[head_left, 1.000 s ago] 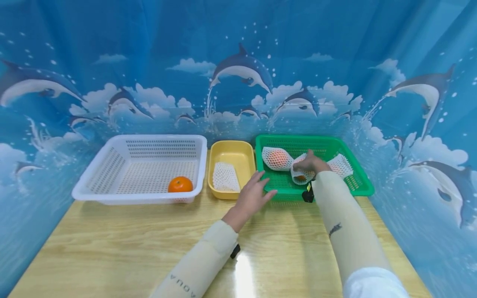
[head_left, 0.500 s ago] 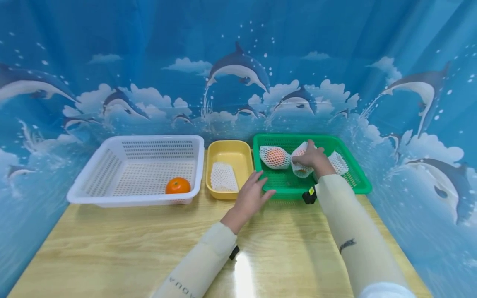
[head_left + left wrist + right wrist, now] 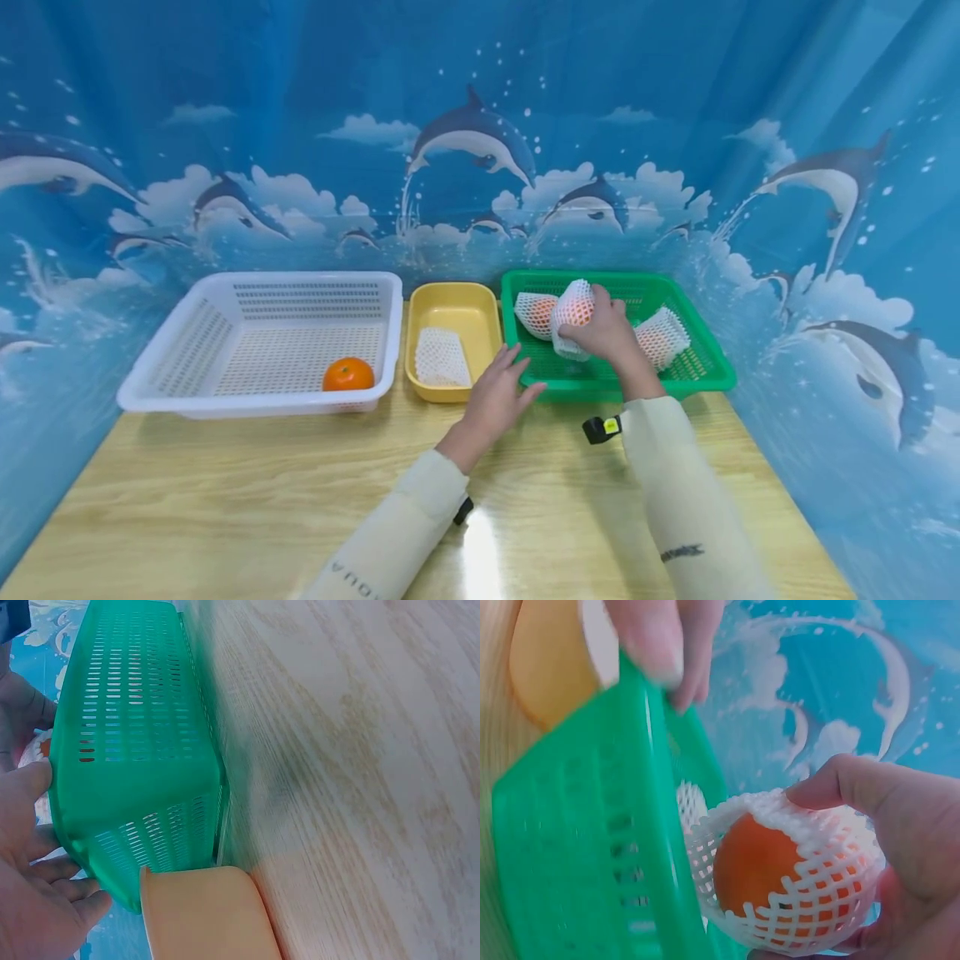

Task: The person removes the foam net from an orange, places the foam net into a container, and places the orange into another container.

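Note:
My right hand [image 3: 606, 332] grips an orange in a white foam net [image 3: 573, 318] above the green basket [image 3: 693, 333]. Seen from the right wrist, the orange [image 3: 754, 864] shows bare through the net's open end, with the thumb on top and fingers beneath. Fingers spread, my left hand [image 3: 491, 398] rests at the basket's near left corner; in the left wrist view its fingertips [image 3: 94, 904] lie by the rim. Inside the basket, one netted fruit [image 3: 534, 313] lies at the left and another netted fruit [image 3: 663, 338] at the right.
A yellow tray [image 3: 487, 312] with a flattened white foam net [image 3: 441, 357] stands left of the green basket. Farther left, a white basket [image 3: 258, 404] holds a bare orange [image 3: 348, 374]. All stand on a wooden table [image 3: 225, 500] before a dolphin-print curtain [image 3: 300, 67].
My right hand has lifted the netted orange from the green basket's middle and brought it left, beside the left netted fruit. My left hand stays at the basket's corner.

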`<state>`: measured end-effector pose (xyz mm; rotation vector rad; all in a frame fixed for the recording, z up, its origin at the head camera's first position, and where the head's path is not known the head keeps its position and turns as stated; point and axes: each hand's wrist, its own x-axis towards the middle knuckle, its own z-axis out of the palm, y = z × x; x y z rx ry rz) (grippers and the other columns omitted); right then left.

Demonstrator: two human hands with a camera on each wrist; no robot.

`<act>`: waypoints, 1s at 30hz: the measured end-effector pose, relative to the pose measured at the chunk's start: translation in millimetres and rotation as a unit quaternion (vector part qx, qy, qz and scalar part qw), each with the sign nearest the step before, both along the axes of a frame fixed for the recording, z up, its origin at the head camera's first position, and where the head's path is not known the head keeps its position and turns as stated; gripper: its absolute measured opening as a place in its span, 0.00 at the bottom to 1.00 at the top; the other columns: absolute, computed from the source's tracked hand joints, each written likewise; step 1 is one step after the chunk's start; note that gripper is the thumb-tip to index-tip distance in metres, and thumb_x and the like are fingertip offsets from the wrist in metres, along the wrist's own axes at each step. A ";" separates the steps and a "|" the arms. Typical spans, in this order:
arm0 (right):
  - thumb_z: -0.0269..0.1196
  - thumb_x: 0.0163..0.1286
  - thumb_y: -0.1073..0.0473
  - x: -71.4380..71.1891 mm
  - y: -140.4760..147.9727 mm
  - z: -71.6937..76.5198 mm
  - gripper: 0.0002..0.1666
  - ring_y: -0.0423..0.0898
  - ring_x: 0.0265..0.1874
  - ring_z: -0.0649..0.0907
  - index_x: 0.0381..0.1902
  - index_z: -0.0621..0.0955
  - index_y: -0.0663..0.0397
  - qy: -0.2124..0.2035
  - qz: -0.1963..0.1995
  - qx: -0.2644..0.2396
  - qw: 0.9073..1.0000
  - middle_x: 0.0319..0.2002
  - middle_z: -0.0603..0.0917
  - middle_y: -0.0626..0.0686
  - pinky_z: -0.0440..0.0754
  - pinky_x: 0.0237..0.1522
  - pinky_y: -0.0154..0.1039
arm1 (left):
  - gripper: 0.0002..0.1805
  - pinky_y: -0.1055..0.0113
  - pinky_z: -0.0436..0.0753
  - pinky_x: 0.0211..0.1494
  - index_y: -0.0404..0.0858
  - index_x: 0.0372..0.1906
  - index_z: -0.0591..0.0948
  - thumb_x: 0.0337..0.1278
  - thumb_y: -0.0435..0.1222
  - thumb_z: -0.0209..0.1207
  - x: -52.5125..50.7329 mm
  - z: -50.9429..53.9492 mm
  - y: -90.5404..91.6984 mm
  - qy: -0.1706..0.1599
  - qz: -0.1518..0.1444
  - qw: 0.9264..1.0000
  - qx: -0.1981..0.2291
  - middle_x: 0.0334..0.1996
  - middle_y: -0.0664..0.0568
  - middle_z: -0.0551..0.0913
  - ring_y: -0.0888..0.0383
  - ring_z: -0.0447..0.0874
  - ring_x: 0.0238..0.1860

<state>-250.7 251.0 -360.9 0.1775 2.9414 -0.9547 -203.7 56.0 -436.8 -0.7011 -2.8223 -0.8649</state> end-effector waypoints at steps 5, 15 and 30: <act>0.66 0.62 0.47 14.3 -12.7 -0.3 0.60 0.70 0.62 0.66 0.78 0.40 0.50 0.046 0.021 -0.032 0.998 0.70 0.53 0.72 0.72 0.54 0.69 | 0.31 0.57 0.59 0.74 0.34 0.64 0.74 0.67 0.53 0.54 -0.6 -0.6 -1.7 -0.009 -0.005 1.000 0.005 0.72 0.44 0.62 0.48 0.53 0.74; 0.71 0.57 0.49 38.1 -28.7 -0.1 0.66 0.65 0.61 0.69 0.78 0.39 0.41 0.110 0.051 -0.083 0.989 0.69 0.58 0.68 0.74 0.53 0.67 | 0.29 0.51 0.62 0.73 0.33 0.63 0.75 0.79 0.48 0.34 -8.0 0.4 -9.2 -0.081 -0.007 0.983 0.164 0.69 0.44 0.68 0.45 0.61 0.71; 0.74 0.51 0.53 62.5 -51.5 -4.2 0.68 0.61 0.65 0.67 0.78 0.43 0.41 0.153 0.128 -0.132 0.971 0.72 0.55 0.62 0.75 0.56 0.64 | 0.33 0.51 0.64 0.71 0.42 0.72 0.65 0.75 0.57 0.34 -13.1 16.8 -27.1 -0.116 0.008 0.931 0.347 0.68 0.46 0.70 0.48 0.66 0.69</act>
